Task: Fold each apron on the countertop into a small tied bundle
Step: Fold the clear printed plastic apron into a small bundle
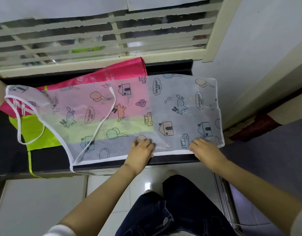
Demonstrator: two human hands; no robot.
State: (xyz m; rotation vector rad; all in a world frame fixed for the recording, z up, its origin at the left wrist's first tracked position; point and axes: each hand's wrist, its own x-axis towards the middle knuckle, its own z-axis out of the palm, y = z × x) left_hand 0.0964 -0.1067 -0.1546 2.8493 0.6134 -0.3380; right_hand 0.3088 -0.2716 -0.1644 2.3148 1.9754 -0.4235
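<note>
Head view: sheer printed apron [164, 103] lies spread flat on the dark bench [7, 150], overlapping a pink apron [126, 68] and a lime-green apron [38, 133], with its white tie [111, 106] trailing across it. Left grip [141, 150] and right grip [206, 150] sit side by side, fingers curled, each pinching the printed apron's near hem.

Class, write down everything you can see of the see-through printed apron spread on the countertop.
The printed apron is translucent white fabric with cartoon houses, rabbits, cars and "Happy and free" clouds, bound in white trim. It lies spread flat on the dark countertop, neck loop at the left, one white tie trailing across it. A pink apron and a lime-green apron show through from beneath. The left hand and right hand touch its near hem.
</note>
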